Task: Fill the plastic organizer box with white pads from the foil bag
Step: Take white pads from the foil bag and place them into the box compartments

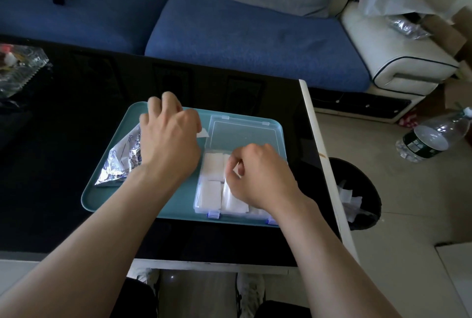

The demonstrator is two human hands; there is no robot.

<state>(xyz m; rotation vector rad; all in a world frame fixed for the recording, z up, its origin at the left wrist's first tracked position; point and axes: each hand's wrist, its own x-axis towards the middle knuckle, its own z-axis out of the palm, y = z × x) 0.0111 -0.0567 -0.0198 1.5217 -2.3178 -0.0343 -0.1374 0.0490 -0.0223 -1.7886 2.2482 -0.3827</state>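
Packing step: by my reckoning the box is well on its way to full, and one more pad is being seated in it.
Left hand (169, 139): hovers over the foil bag (120, 162) with knuckles raised and fingers bent down; a white corner (203, 134) peeks out beside it, but I cannot tell whether the hand holds it.
Right hand (258, 174): well apart from the left hand, down over the box, thumb and forefinger curled together and seemingly pinching one of the white pads (213, 167).
Foil bag: crumpled and silver, lying on the left half of the teal tray (143, 205), partly under the left hand.
Organizer box (198, 205): clear plastic with blue latches, on the right half of the tray, which sits on the black tabletop (76, 113); its lid (242, 133) is folded open and lies flat on the far side.
White pads: laid flat in rows in the box, touching one another.
Handling: they look thin, soft and nearly weightless, likely to bend or fold if pushed; some seem to have a glossy wrap that could be slippery.
Where to take hold: I would pinch a pad lightly at an edge or corner, then lower it flat.
Bag grip: the foil looks crinkly and limp, so I would steady it near the mouth.
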